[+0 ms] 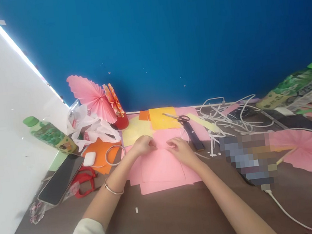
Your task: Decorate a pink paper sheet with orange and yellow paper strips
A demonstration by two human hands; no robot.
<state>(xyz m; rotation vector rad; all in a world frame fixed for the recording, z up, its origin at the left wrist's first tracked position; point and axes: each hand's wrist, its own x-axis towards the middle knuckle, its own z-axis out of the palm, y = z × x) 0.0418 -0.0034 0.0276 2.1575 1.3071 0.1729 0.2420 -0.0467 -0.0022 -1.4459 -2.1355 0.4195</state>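
Hands: our left hand and right hand pinch the pink sheet's far edge.
Progress: first folds only; finished fan stands beyond it.

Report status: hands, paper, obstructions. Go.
Left hand and right hand both pinching far edge of pink paper. Paper flat on table. Scissors beyond, clear.
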